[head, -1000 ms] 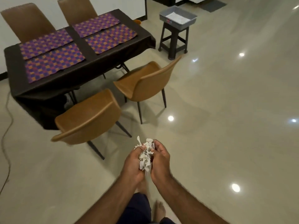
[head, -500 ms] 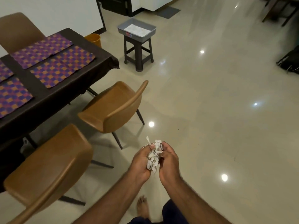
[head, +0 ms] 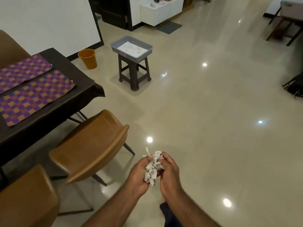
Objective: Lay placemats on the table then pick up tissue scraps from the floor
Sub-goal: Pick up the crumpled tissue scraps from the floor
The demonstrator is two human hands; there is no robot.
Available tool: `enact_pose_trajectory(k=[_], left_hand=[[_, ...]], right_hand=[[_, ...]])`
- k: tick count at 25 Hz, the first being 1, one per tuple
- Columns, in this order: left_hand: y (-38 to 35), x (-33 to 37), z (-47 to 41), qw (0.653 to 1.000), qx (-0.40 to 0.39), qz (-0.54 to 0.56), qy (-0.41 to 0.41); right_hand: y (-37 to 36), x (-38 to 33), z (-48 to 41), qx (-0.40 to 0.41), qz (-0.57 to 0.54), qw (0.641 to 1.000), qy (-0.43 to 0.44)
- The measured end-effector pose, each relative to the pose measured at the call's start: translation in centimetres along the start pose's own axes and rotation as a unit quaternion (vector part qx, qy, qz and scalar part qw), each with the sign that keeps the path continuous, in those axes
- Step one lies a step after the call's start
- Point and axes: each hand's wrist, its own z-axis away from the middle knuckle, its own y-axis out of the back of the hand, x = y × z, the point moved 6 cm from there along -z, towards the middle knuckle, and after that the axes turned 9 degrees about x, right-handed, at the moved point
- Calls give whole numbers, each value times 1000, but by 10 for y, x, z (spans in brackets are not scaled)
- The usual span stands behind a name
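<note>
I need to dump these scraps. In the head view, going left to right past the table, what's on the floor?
Orange bin → stool → dark mat → bag.

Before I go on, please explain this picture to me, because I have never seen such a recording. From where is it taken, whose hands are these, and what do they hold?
There is no machine here. A person wears a camera on the head, so you look forward and down at their own arms. The left hand and the right hand together grip a bunch of white tissue scraps. On the left, the table in a dark cloth bears checked placemats, with brown chairs beside it. Farther off stand an orange bin and a grey tray on a dark stool.
</note>
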Motion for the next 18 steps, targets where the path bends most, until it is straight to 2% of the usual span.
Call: enact_pose_trajectory(k=[5,11,18], left_hand=[[-108,48,-65,999,-13,52,-7],[-185,117,-130,995,10,91,-37],[-258,242,-221,985,20,165,-48]], right_hand=[[-49,-86,-105,-101,29,994,15],[-120,-139,-200,-120,45,992,-3],[-254,-190,-314,-140,76,987,-14]])
